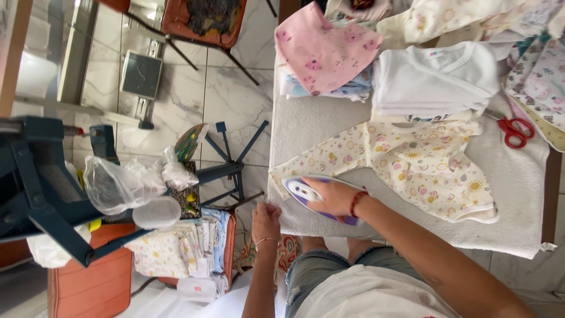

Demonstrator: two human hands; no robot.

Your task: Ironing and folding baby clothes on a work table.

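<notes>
The right hand [334,197] grips a purple iron [312,194] on the patterned baby garment [412,165]; the left hand [266,221] seems to rest half-curled on the bench [306,126] edge, holding nothing.

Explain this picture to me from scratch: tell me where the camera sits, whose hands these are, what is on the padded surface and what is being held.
There is no machine here. One camera, worn on a person's head, looks down at their own two bare hands. The right hand is closed on a purple and white iron, which rests on a sleeve of a cream patterned baby garment. The left hand rests at the near edge of the white padded ironing surface. Farther back lie a folded white garment, a pink patterned cloth on a small stack, and red-handled scissors. Beside the surface, lower left, is a stack of folded clothes.
</notes>
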